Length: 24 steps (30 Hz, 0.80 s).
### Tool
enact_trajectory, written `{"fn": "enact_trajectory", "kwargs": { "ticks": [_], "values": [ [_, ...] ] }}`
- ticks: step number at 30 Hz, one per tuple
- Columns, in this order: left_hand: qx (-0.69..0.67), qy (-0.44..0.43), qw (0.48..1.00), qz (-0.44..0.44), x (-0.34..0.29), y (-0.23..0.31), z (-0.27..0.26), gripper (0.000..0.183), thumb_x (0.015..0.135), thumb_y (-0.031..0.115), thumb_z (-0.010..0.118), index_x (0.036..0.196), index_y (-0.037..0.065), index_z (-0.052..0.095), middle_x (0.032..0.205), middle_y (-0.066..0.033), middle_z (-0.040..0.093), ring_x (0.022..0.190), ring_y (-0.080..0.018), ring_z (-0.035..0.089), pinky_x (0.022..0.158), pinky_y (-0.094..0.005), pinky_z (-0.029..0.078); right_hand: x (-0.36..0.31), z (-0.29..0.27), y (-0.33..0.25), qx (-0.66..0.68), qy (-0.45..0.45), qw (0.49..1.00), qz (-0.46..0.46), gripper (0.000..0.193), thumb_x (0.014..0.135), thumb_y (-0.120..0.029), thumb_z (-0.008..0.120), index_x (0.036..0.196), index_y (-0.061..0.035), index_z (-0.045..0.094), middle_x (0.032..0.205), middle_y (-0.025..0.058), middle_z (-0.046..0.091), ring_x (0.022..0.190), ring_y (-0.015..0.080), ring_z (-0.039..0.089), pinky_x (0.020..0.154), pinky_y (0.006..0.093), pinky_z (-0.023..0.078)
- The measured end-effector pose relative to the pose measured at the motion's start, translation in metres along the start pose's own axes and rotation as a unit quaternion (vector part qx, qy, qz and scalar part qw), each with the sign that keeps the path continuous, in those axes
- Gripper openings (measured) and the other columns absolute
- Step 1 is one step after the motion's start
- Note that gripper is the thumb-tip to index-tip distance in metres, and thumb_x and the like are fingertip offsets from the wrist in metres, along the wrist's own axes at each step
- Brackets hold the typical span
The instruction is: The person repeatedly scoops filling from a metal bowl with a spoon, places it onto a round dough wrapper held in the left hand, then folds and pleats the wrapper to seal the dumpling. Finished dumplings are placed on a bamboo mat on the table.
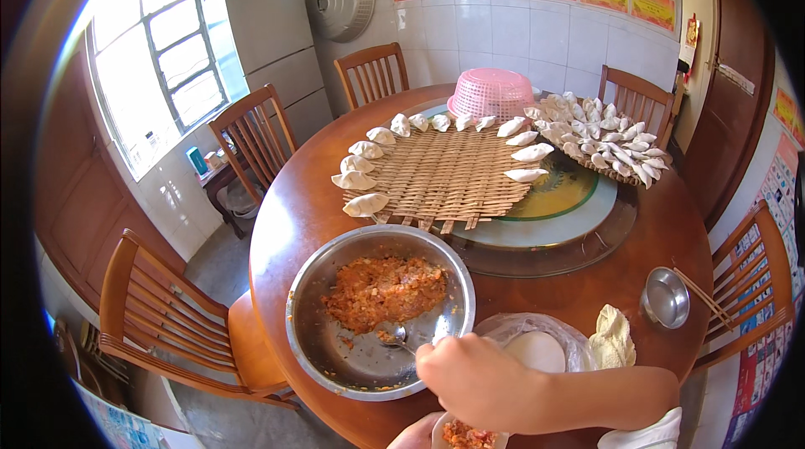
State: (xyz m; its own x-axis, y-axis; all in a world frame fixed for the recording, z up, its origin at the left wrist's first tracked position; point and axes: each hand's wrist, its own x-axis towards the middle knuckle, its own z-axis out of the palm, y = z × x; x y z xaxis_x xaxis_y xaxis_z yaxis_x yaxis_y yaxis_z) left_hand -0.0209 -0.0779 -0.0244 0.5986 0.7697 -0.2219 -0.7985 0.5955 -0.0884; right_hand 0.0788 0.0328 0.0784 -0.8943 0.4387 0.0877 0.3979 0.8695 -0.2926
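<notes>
My right hand is closed around the handle of a metal spoon. The spoon's tip rests in a large steel bowl, beside a mound of orange-red minced filling. Low in the view, my left hand holds a dumpling wrapper with filling on it; the lower edge cuts off most of that hand. Right of the bowl, a stack of round white wrappers lies in a clear plastic bag, partly behind my right forearm. Folded dumplings line the rim of a woven tray.
A second tray piled with dumplings and a pink basket stand at the back on a glass turntable. At right are a yellow cloth, a small metal bowl and chopsticks. Wooden chairs surround the round table.
</notes>
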Motion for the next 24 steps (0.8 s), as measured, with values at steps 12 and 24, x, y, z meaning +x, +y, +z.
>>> {"fn": "enact_trajectory", "kwargs": {
  "ticks": [12, 24],
  "values": [
    [0.115, 0.023, 0.993, -0.028, 0.026, 0.009, 0.035, 0.041, 0.096, 0.023, 0.035, 0.121, -0.008, 0.042, 0.115, -0.0233, 0.053, 0.106, -0.0309, 0.055, 0.092, -0.0387, 0.046, -0.066, -0.014, 0.037, 0.33, -0.018, 0.933, 0.145, 0.027, 0.089, -0.025, 0.054, 0.085, 0.0011, 0.059, 0.065, 0.0104, 0.06, 0.047, 0.0189, 0.059, 0.047, 0.0294, 0.046],
    [0.055, -0.013, 0.996, -0.068, 0.053, -0.008, 0.06, 0.039, 0.095, 0.026, 0.038, 0.123, -0.001, 0.045, 0.119, -0.0151, 0.053, 0.106, -0.0267, 0.054, 0.089, -0.0373, 0.048, -0.141, 0.009, 0.062, 0.605, 0.187, 0.732, 0.252, 0.017, 0.09, -0.017, 0.054, 0.092, 0.0002, 0.056, 0.079, 0.0009, 0.058, 0.07, 0.0042, 0.053, 0.06, 0.0212, 0.045]
  ]
}}
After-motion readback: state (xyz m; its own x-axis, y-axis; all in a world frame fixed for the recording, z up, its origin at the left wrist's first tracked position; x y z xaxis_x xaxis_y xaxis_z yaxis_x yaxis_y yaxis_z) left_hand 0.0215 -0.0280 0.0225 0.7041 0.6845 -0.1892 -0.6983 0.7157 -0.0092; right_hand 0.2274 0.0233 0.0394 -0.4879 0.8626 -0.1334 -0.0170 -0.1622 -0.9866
